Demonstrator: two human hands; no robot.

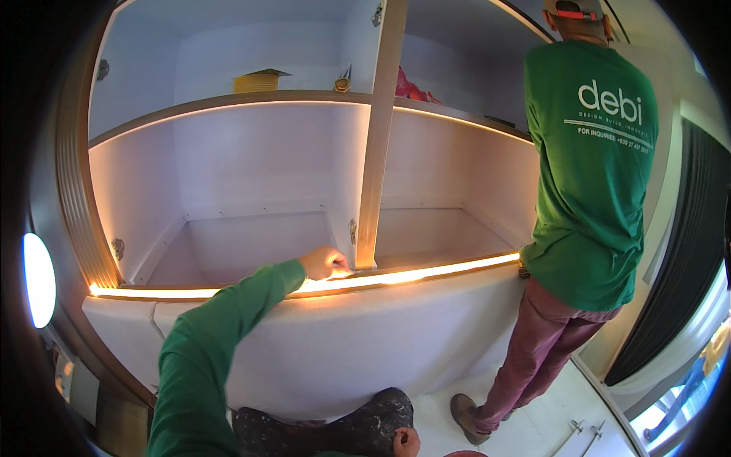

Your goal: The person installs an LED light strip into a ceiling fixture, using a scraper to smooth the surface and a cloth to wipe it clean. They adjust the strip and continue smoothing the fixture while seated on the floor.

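Note:
My left arm, in a green sleeve, reaches across to the glowing light strip (426, 272) along the cabinet's lower front edge. There my left hand (326, 263) is closed, fingertips pinched at the strip near the foot of the wooden upright (373, 183). What the fingertips hold, if anything, is too small to make out. Low in the picture, my right hand (406, 442) rests beside my paint-spotted dark trouser leg (373, 419), its fingers curled. Whether something is inside them is hidden.
A co-worker in a green shirt (590, 183) stands at the right end of the cabinet, back turned. On the upper shelf lie a yellow stack (257, 81) and a red plastic bag (411, 87). Metal hinges (118, 248) stick out inside. A dark curtain (674, 228) hangs far right.

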